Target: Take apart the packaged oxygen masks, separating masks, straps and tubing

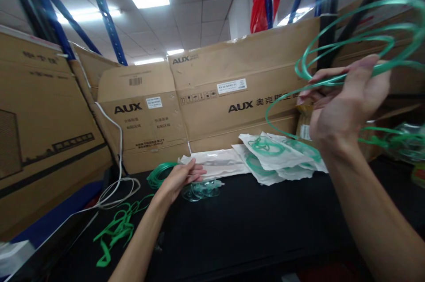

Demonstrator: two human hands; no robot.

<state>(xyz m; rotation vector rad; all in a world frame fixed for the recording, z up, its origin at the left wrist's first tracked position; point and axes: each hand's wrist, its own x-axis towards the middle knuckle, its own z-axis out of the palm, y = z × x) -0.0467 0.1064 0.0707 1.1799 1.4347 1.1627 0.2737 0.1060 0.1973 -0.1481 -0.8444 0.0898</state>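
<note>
My right hand [352, 100] is raised at the right, its fingers closed around a loose coil of green tubing [358, 38]. One strand of that tubing hangs down toward the table. Low in the middle, my left hand [179, 180] has its fingers stretched out, at the left end of flat white pouches [221, 162]; whether it touches them I cannot tell. Just below its fingertips lie clear plastic masks [202, 190]. Behind the left wrist rests another coil of green tubing [161, 175]. White packs with green tubing inside [265, 147] are piled right of the pouches.
A tangle of green straps [121, 226] lies on the black table [259, 224] at the left, near a white cable [119, 140]. Cardboard panels [209, 118] stand along the back. More clear plastic and green tubing [405, 142] sits at the far right.
</note>
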